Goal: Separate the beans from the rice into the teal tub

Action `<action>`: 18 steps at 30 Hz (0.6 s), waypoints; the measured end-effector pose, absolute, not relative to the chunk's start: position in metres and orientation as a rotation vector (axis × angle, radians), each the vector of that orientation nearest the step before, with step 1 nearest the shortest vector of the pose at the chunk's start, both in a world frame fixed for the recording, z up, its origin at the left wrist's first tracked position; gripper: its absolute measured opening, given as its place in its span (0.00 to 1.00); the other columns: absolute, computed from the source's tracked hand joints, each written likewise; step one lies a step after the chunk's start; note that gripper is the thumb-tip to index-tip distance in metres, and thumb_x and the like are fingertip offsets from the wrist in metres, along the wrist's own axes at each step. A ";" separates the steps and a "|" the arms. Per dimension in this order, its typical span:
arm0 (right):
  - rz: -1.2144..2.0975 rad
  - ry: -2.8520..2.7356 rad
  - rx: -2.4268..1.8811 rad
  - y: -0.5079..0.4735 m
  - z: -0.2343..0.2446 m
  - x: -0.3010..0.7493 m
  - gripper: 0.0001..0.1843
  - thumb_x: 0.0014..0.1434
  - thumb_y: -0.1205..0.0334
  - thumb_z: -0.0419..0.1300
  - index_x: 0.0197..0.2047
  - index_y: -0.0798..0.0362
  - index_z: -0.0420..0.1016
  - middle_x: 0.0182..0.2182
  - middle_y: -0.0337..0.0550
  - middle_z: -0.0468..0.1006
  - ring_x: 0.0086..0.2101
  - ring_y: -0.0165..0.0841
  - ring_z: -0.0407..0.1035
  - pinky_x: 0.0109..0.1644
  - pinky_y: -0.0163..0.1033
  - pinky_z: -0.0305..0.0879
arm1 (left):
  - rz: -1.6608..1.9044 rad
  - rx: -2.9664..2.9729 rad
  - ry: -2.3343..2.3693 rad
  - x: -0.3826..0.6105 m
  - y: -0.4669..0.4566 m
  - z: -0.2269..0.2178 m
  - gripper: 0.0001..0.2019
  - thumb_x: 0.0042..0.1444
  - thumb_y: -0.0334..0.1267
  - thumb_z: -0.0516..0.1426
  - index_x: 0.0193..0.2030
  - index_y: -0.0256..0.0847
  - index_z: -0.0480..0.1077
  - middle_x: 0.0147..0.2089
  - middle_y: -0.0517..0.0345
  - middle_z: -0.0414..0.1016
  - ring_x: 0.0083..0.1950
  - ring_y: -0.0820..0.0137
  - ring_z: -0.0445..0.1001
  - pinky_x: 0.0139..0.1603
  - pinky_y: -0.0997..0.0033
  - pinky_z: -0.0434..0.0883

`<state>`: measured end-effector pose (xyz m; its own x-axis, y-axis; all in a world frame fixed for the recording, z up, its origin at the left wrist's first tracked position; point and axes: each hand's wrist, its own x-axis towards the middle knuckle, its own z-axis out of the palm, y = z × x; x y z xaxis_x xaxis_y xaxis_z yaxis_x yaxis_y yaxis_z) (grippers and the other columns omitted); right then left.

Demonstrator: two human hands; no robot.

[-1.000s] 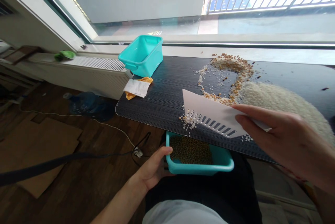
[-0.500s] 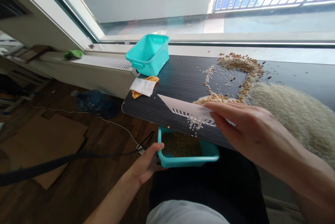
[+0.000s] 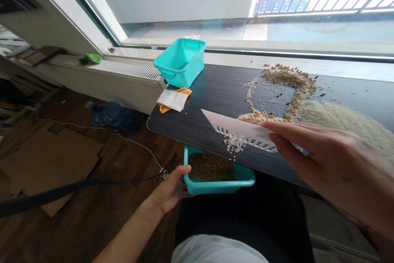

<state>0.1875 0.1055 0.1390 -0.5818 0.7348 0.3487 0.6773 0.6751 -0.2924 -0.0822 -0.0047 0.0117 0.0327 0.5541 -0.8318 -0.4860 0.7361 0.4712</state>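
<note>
My left hand (image 3: 175, 189) grips the left end of a turquoise bin (image 3: 209, 188), thumb over the rim. The bin is held just below the table's front edge, with greenish-brown dried peas or beans (image 3: 212, 167) inside. Between the fingers and thumb of my right hand (image 3: 317, 144) is a white plastic scraper (image 3: 240, 129) with a row of slots along its lower edge. Its edge stands close over the dark tabletop (image 3: 197, 125). A small patch of rice grains (image 3: 235, 145) lies at the slots, near the table edge.
A second turquoise bin (image 3: 181, 64) stands at the table's back left, with a white and yellow cloth (image 3: 173, 99) in front. A rice heap (image 3: 341, 121) lies at the right, beside a ring of mixed brown grains (image 3: 292, 84). A water bottle (image 3: 113, 117) lies on the floor.
The scraper in my right hand has shifted to the right, so more of the rice patch shows on its left. My left hand still holds the bin, nearly unmoved. The view has turned slightly.
</note>
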 end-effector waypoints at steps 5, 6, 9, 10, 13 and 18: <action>0.052 -2.492 -1.077 0.107 0.139 0.188 0.17 0.66 0.59 0.48 0.44 0.47 0.80 0.33 0.39 0.85 0.26 0.34 0.77 0.27 0.36 0.66 | 0.763 0.063 1.308 -0.075 -0.005 0.010 0.23 0.42 0.50 0.66 0.44 0.39 0.74 0.43 0.49 0.82 0.41 0.61 0.78 0.39 0.64 0.74; 0.026 -2.501 -1.051 0.106 0.139 0.187 0.17 0.66 0.60 0.48 0.42 0.48 0.80 0.33 0.39 0.85 0.27 0.34 0.77 0.26 0.36 0.66 | 0.759 0.063 1.302 -0.074 -0.005 0.010 0.24 0.42 0.50 0.66 0.44 0.39 0.74 0.44 0.49 0.82 0.41 0.61 0.78 0.39 0.64 0.74; 0.001 -2.523 -0.994 0.100 0.138 0.187 0.16 0.66 0.63 0.48 0.39 0.49 0.78 0.33 0.40 0.85 0.27 0.33 0.78 0.24 0.34 0.66 | 0.753 0.076 1.278 -0.070 -0.005 0.011 0.26 0.41 0.51 0.67 0.46 0.40 0.73 0.46 0.50 0.81 0.42 0.60 0.78 0.40 0.63 0.74; 0.025 -2.528 -0.983 0.098 0.138 0.188 0.16 0.66 0.63 0.48 0.39 0.49 0.78 0.34 0.40 0.85 0.27 0.32 0.78 0.25 0.34 0.67 | 0.749 0.083 1.272 -0.068 -0.005 0.011 0.26 0.41 0.51 0.67 0.46 0.40 0.72 0.47 0.50 0.81 0.43 0.60 0.78 0.41 0.63 0.74; 0.051 -2.506 -1.001 0.094 0.136 0.197 0.15 0.66 0.63 0.49 0.43 0.48 0.78 0.36 0.40 0.86 0.29 0.30 0.79 0.27 0.31 0.69 | 0.731 0.102 1.267 -0.065 -0.004 0.011 0.26 0.41 0.52 0.66 0.45 0.41 0.71 0.47 0.50 0.81 0.45 0.58 0.78 0.41 0.62 0.73; -0.066 -2.414 -1.252 0.099 0.133 0.209 0.18 0.65 0.56 0.49 0.44 0.44 0.80 0.38 0.37 0.86 0.31 0.34 0.80 0.28 0.35 0.71 | 0.704 0.117 1.256 -0.059 -0.005 0.009 0.29 0.41 0.52 0.65 0.49 0.41 0.70 0.50 0.48 0.79 0.51 0.52 0.76 0.43 0.59 0.73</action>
<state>0.2091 0.0990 0.1335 -0.5075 0.7712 0.3844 0.7909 0.5939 -0.1473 -0.0593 -0.0050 0.0092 0.1316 0.5449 -0.8281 -0.4220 0.7867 0.4506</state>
